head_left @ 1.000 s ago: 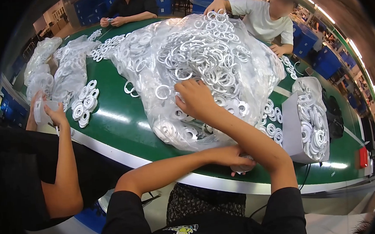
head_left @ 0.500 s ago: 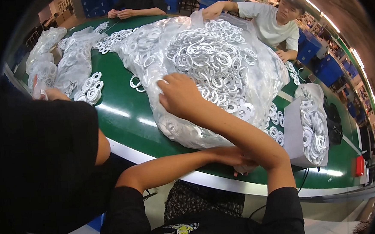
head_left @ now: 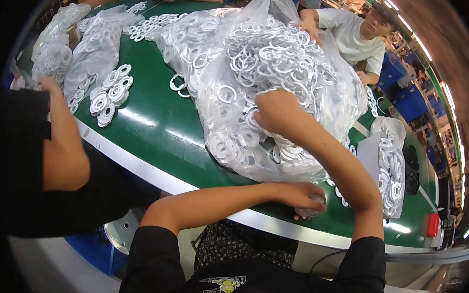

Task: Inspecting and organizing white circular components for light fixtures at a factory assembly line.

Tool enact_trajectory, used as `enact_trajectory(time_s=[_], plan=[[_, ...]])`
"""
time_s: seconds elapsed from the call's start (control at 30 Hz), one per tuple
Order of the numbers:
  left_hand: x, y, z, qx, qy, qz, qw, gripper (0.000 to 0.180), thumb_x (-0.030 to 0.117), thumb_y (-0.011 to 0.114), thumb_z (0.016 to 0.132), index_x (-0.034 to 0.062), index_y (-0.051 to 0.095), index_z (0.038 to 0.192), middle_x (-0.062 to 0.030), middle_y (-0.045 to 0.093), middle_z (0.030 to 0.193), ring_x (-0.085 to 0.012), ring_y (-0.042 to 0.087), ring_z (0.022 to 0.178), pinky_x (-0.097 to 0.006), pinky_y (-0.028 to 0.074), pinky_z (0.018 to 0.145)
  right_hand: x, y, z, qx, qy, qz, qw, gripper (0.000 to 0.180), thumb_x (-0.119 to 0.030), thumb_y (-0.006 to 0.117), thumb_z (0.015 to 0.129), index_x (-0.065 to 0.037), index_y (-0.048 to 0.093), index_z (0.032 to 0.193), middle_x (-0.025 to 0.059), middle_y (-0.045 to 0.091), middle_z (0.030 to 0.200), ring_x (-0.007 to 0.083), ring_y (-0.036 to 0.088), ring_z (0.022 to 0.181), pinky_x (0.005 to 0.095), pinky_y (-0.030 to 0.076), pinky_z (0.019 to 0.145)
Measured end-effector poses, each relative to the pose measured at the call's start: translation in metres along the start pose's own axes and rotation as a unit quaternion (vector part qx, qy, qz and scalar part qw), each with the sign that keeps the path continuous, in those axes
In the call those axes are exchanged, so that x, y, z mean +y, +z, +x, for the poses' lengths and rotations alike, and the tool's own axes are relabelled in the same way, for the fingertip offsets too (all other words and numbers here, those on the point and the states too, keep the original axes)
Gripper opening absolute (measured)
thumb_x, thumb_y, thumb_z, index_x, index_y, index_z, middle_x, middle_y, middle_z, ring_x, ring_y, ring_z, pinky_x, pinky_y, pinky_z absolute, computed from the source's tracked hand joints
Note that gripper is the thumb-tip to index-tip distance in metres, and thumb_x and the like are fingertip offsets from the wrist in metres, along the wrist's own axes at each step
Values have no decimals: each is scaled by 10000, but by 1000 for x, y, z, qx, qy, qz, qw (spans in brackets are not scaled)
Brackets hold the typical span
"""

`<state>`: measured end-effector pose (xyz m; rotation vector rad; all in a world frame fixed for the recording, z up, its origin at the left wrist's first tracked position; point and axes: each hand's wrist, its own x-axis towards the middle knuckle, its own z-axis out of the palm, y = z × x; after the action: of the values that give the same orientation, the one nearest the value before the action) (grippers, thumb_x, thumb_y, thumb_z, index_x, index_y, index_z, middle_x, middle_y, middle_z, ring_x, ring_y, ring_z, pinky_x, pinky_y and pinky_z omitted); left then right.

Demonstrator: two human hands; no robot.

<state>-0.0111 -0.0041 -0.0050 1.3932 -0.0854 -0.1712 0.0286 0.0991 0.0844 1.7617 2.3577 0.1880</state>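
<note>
Seen from the head camera, a person in black short sleeves works at a green bench (head_left: 153,132), where a heap of white rings (head_left: 272,55) lies on and within a clear plastic bag (head_left: 219,115). The right hand (head_left: 279,111) is at the near side of the heap, knuckles up and fingers curled under; whether they are apart or closed on a ring cannot be told. The left hand (head_left: 301,196) is low, near the bench's front edge, fingers clamped around a small stack of rings (head_left: 314,208), seemingly gripped by the rim to keep the pieces squared together and clear of the other arm. The bag is spread wide, probably so that people on several sides can get at the heap while the film keeps it from scattering; two loose rings (head_left: 179,89) lie beside its left edge. Across the bench, a co-worker in a pale shirt (head_left: 343,35) has one hand (head_left: 309,26) at the heap's far side. At left, a cluster of rings (head_left: 112,95) sits on the bare green surface, perhaps for easy reach. At right, a white carton wall (head_left: 370,157) stands against more bagged rings (head_left: 390,164), apparently holding them upright.
</note>
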Motion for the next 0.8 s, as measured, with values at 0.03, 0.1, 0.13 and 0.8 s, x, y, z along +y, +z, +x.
enact_trajectory(time_s=[0.03,0.1,0.13,0.8], plan=[[-1,-1,1,2,0,2,1000,398,355,565,898,9,522,1089,-87,597,884,-152,629,755,-268,530,518,-11,-3,7,30,1,43,999,244,-240,561,776,-23,654,718,152,663,761,322,640,779,418,476,758],[-6,-1,0,7,-7,-4,1000,415,356,566,897,-1,518,1102,-90,597,886,-145,624,741,-265,530,518,-36,-14,24,79,-20,99,992,233,-243,565,782,-26,632,728,144,664,767,323,640,787,423,492,723],[-5,-1,-1,8,-10,0,1000,415,356,566,897,-1,518,1102,-90,597,886,-145,624,741,-265,530,518,-48,-20,36,100,-39,109,988,224,-241,565,787,-29,620,737,140,664,771,323,639,799,428,497,706],[-2,-1,3,15,-14,-18,1000,371,315,577,891,1,526,1083,-87,598,850,-151,617,695,-260,518,495,14,57,7,156,22,24,987,377,-272,586,804,24,619,1036,163,463,1333,289,389,1272,404,296,1078]])
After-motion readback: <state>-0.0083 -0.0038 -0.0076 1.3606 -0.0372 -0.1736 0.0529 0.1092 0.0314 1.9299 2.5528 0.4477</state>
